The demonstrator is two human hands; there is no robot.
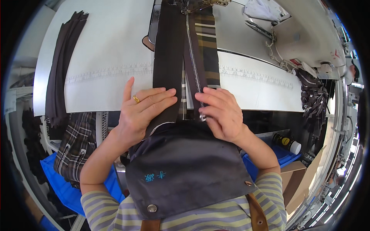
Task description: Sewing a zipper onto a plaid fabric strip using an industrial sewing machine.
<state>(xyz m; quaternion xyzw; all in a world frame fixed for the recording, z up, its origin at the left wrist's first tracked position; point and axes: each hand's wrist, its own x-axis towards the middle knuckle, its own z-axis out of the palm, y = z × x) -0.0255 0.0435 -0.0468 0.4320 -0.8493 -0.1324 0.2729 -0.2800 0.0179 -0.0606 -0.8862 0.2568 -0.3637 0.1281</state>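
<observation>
Flattening our left hand (142,106) on black cloth (168,46), we half-curl our right hand (224,111), grip unclear, over a limp-looking, brown-taped metal zipper (194,57) best held edgewise.

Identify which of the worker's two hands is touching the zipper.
The right hand, near the metal zipper's lower end in the picture. The left hand, wearing a gold-coloured ring, rests on plain dark fabric.

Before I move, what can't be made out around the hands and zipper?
All in the head view:
Sewing machine: cut off by the top edge.
Zipper: some lower teeth, behind the right hand.
Dark fabric strip: part of it, under the left hand.
Blue bin at left: its inside, partly behind plaid fabric.
</observation>
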